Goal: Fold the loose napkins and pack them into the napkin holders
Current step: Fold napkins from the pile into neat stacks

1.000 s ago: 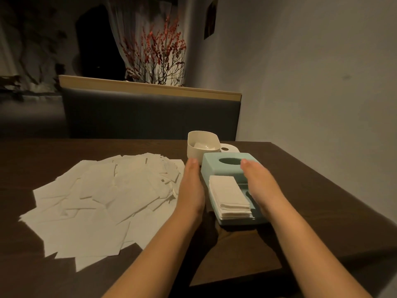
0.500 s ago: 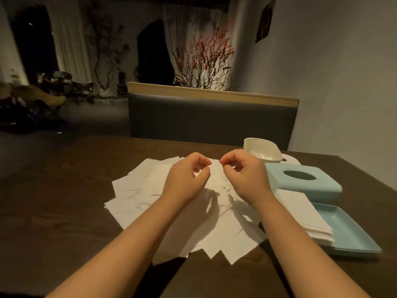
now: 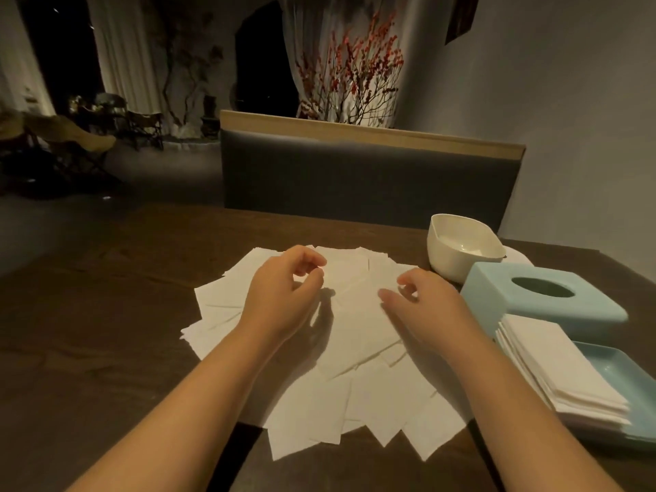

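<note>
Napkins (image 3: 330,353) — loose white squares, overlapping at all angles — are spread in a wide heap across the middle of the dark wooden table (image 3: 106,314). Both bare forearms are reached over the heap from the near edge. The left hand (image 3: 284,289) is held above the far part of the heap with its fingers curled and the thumb brought close to the fingertips; whether a sheet is pinched there cannot be told. The right hand (image 3: 422,300) is held just beside it, thumb stretched toward the left, fingers loosely bent, and nothing is seen gripped in it.

To the right of the heap, a stack of folded napkins (image 3: 557,371) is laid in a pale blue tray (image 3: 635,378). Behind the stack, a pale blue holder lid (image 3: 525,303) with an oval opening on top is set on the table. Just beyond it, a white bowl-shaped holder (image 3: 458,250) is placed near the table's far edge. A grey padded bench back (image 3: 365,179) with a wooden top rail is seen behind the table — red-berried branches (image 3: 351,69) rise beyond it.
</note>
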Action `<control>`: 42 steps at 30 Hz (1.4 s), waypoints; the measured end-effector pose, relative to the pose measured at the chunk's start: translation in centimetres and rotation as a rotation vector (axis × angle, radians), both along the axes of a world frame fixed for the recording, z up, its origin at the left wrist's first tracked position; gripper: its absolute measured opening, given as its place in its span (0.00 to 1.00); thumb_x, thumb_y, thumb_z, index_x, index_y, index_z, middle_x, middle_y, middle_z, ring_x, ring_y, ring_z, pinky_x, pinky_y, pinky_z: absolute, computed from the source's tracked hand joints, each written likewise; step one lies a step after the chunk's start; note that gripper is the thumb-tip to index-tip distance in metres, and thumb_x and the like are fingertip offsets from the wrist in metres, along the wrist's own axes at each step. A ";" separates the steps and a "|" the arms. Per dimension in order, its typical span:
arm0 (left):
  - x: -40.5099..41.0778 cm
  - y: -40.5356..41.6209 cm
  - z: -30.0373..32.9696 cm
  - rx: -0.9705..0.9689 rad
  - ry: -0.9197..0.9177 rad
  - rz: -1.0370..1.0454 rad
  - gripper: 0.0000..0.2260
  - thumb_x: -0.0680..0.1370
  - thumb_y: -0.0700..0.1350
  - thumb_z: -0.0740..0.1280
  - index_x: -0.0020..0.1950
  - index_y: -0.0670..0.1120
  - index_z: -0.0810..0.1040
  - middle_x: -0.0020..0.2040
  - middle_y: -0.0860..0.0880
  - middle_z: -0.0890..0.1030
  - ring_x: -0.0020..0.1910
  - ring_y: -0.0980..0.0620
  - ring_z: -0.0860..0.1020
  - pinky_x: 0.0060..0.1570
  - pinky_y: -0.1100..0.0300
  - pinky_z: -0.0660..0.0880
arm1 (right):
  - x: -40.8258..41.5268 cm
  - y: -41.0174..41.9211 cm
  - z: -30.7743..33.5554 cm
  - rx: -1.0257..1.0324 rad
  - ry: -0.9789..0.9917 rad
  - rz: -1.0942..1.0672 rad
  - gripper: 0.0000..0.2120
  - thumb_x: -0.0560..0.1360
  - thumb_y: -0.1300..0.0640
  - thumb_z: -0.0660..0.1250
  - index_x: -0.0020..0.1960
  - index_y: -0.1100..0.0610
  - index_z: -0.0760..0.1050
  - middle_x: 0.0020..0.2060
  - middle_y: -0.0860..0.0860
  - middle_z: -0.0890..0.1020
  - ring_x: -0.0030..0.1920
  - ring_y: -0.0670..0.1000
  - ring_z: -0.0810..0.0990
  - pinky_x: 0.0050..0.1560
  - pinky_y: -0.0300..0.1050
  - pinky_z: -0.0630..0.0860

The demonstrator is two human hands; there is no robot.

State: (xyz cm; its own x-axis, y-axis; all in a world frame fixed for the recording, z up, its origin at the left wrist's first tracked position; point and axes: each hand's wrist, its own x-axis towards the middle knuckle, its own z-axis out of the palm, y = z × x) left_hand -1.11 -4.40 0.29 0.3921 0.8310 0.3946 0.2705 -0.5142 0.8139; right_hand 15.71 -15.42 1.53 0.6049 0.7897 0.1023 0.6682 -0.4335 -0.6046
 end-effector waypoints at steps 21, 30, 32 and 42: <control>-0.6 -0.2 -0.1 -0.151 -0.126 0.003 0.10 0.81 0.41 0.66 0.45 0.56 0.78 0.46 0.58 0.80 0.49 0.58 0.78 0.44 0.67 0.73 | -3.1 -0.1 0.2 -0.114 -0.050 0.172 0.19 0.71 0.46 0.75 0.56 0.50 0.72 0.46 0.43 0.75 0.46 0.46 0.73 0.41 0.38 0.67; -0.8 0.3 0.0 -0.293 -0.283 -0.055 0.07 0.83 0.41 0.63 0.52 0.50 0.80 0.50 0.50 0.83 0.50 0.54 0.82 0.45 0.65 0.79 | -1.1 -1.2 1.5 0.249 0.440 0.169 0.11 0.73 0.53 0.74 0.52 0.45 0.76 0.48 0.45 0.82 0.50 0.49 0.80 0.47 0.45 0.77; -0.7 0.2 0.5 -0.537 -0.413 -0.143 0.09 0.84 0.42 0.61 0.56 0.45 0.81 0.52 0.46 0.85 0.50 0.49 0.84 0.48 0.57 0.82 | -0.5 -1.6 1.7 0.294 0.512 0.189 0.14 0.71 0.54 0.75 0.53 0.46 0.76 0.48 0.47 0.82 0.51 0.50 0.81 0.52 0.49 0.78; -1.5 -2.4 2.0 -1.044 -0.396 -0.638 0.21 0.82 0.59 0.57 0.64 0.45 0.76 0.52 0.44 0.86 0.49 0.46 0.86 0.43 0.54 0.83 | -0.5 -2.0 1.6 0.176 0.666 0.418 0.16 0.71 0.64 0.74 0.55 0.49 0.77 0.44 0.46 0.85 0.53 0.50 0.84 0.54 0.47 0.80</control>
